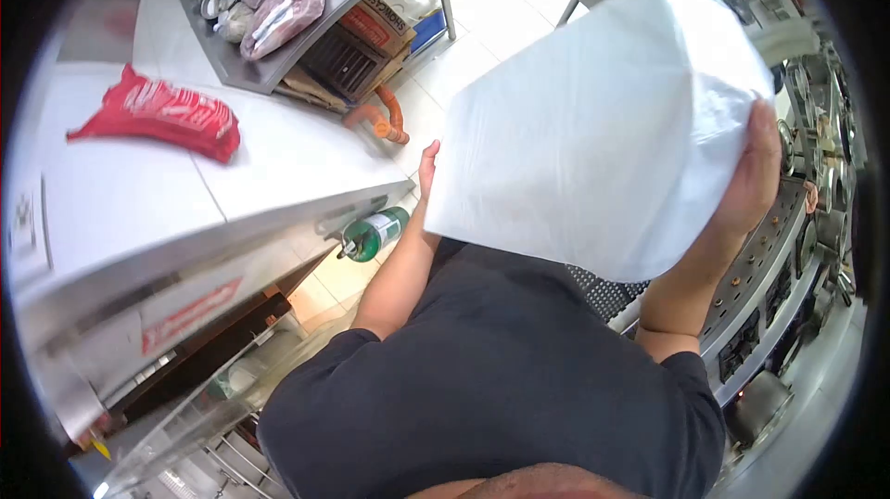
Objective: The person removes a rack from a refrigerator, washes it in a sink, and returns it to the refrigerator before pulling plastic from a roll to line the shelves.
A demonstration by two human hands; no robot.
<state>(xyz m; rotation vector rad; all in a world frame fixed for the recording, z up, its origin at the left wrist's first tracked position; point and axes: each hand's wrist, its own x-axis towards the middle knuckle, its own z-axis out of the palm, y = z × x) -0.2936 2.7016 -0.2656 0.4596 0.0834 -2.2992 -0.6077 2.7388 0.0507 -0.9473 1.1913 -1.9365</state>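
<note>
A large white block-shaped package point(565, 137), with a smooth surface like plastic film, is held up in front of my chest. My right hand point(756, 179) grips its right end, with the fingers wrapped over the crinkled corner. At its left edge is my left hand point(428, 172); part of that hand shows there, and the rest is hidden behind the package. What is inside the package cannot be seen.
On the white counter point(139, 188) at left lies a red plastic packet point(167, 114). Wrapped meat point(283, 17) rests on a metal table, above boxes and a crate. A green gas cylinder point(375, 233) and an orange pipe point(385, 119) are low down. A stove point(742, 304) stands at right.
</note>
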